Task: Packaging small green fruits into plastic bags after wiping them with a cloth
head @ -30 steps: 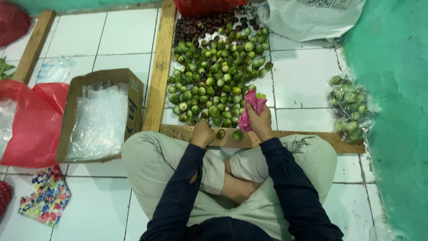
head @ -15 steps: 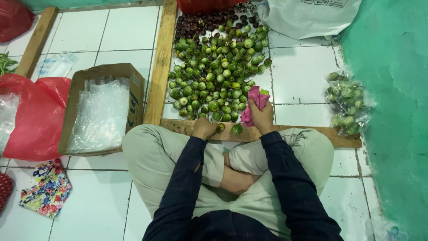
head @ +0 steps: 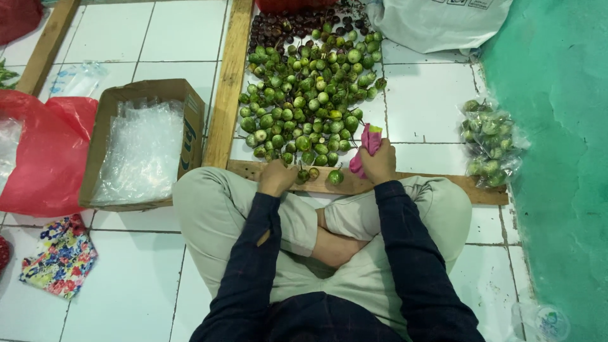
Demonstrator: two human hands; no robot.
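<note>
Heap of small round green fruits [head: 310, 95] spread on white floor tiles [head: 424, 107], bounded on its left by an upright wooden plank [head: 227, 82] and along its near edge by a second, crosswise plank [head: 405, 183]; darker brownish fruits [head: 285, 25] at the heap's far end. At the heap's near edge, left hand [head: 277, 176] resting curled on the crosswise plank beside a few stray fruits, whether closed on one not discernible. To the right of the heap's near corner, right hand [head: 380, 163] clenched around a pink cloth or bag [head: 369, 144]. One larger green fruit [head: 335, 177] lying on the plank between both hands. Fruits judged light, firm and smooth-skinned, prone to rolling; best pinched singly around the middle or scooped in a cupped palm. Pink item judged soft and limp, best gripped bunched. Right of the heap, well apart, a clear bag of green fruits [head: 487, 142] against the green wall [head: 557, 158]. Left of the heap, beyond the upright plank, a cardboard box [head: 183, 101] lined with clear plastic, then a red plastic bag [head: 38, 158]. Beyond the heap, a white sack [head: 437, 22].
</note>
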